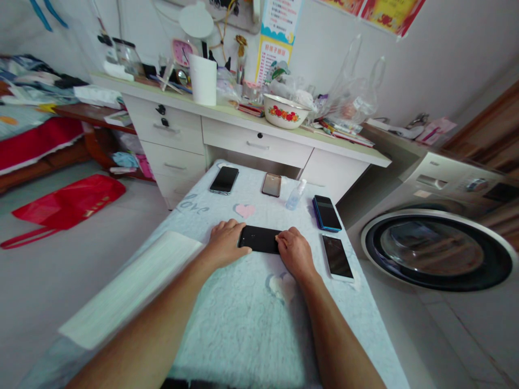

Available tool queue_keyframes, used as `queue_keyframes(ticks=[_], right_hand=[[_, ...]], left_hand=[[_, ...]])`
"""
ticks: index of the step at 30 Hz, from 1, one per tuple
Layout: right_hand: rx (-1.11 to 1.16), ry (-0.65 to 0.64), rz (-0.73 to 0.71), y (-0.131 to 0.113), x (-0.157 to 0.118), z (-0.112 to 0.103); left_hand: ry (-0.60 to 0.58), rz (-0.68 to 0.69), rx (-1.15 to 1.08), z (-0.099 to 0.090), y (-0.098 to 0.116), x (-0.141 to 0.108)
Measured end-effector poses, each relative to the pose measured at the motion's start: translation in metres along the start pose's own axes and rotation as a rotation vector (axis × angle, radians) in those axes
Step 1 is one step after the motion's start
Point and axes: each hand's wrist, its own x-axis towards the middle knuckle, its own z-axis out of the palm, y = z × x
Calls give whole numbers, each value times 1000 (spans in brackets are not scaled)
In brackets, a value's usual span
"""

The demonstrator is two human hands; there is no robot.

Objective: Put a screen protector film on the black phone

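Note:
A black phone [259, 240] lies crosswise, back side up, on the cloth-covered table [239, 319]. My left hand [228, 243] grips its left end, thumb at the near edge and fingers at the far side. At the right end, my right hand [295, 249] has its fingers pressed together on the phone's back; whether something small is between them is hidden. Beyond lie a dark phone [224, 180], a phone case [271, 184] and a clear spray bottle [295, 195]. To the right are a blue-edged phone [326, 213] and a white-framed phone [338, 257].
A folded pale cloth [133, 286] lies at the table's left edge. Behind stands a white desk [259, 143] with a floral bowl [285, 112], a white cylinder [204, 80] and plastic bags. A washing machine [433, 248] is at right; a red bag [68, 208] lies on the floor at left.

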Motion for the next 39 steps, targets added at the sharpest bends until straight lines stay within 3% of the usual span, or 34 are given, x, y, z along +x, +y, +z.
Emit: queue_keyframes(ticks=[21,39], right_hand=[[-88,55,171,13,6,-6],[-2,-86,-175,-18,-4,1]], left_hand=[[-9,-10,-8,0,0,0],[-11,-12,-2,-3,3,-2]])
